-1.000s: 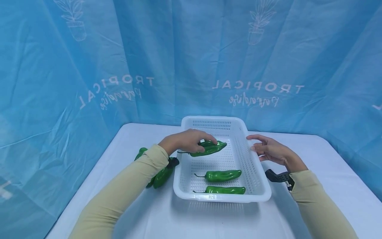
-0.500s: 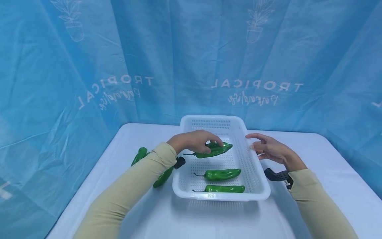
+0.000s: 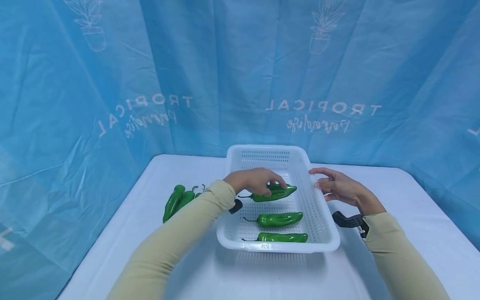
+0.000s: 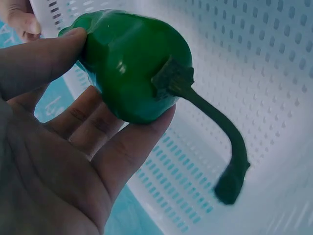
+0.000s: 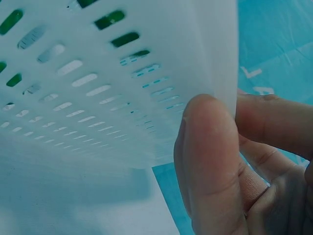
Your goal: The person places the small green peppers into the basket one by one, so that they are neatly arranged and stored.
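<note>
Pinching the edge of a white, perforated plastic basket [image 3: 278, 247] in the right hand [image 3: 341, 187], has brought a long, glossy green pepper [image 3: 277, 193], gripped in the curled left hand [image 3: 258, 180], nearer two similar peppers [image 3: 282, 219] lying inside, with placement seemingly almost complete.

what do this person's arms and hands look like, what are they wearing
Both arms wear long, pale yellow-green sleeves, snug and creased, ending at the wrists. The left hand and right hand are bare, without gloves. A black strap with small holes shows at the right wrist; at the left, only a small black piece shows.
</note>
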Tool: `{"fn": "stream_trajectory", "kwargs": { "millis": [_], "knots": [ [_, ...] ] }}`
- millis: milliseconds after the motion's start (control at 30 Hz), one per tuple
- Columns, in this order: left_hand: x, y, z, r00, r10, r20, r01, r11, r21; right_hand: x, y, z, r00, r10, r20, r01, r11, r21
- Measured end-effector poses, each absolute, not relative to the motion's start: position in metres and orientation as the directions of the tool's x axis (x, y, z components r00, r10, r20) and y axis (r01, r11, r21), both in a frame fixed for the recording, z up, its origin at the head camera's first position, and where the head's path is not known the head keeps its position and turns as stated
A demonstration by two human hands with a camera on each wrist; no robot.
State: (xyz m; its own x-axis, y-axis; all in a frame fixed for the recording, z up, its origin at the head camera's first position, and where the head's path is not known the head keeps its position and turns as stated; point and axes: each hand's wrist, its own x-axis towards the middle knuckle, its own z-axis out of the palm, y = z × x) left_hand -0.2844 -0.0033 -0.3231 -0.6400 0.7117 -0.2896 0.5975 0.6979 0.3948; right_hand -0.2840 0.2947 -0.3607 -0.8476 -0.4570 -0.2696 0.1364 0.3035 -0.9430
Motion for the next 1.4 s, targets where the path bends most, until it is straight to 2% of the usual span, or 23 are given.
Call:
{"fn": "stream_trajectory", "kwargs": {
  "millis": [333,933,1300,1400],
  "knots": [
    [-0.288,0.002,-0.343,-0.651,0.678,-0.340,0.556,0.731,0.395,-0.286,0.290,-0.361,-0.843,-0.464,-0.272,0.130,0.315,-0.940],
    [-0.293,0.009,-0.350,-0.672,0.644,-0.366,0.525,0.763,0.378,-0.288,0.290,-0.362,-0.844,-0.460,-0.274,0.137,0.309,-0.941],
    [-0.290,0.013,-0.355,-0.628,0.672,-0.392,0.580,0.740,0.340,-0.288,0.293,-0.364,-0.845,-0.457,-0.277,0.135,0.320,-0.938],
    [-0.291,0.016,-0.358,-0.632,0.657,-0.410,0.574,0.753,0.322,-0.288,0.297,-0.366,-0.847,-0.452,-0.279,0.136,0.323,-0.937]
  ]
}}
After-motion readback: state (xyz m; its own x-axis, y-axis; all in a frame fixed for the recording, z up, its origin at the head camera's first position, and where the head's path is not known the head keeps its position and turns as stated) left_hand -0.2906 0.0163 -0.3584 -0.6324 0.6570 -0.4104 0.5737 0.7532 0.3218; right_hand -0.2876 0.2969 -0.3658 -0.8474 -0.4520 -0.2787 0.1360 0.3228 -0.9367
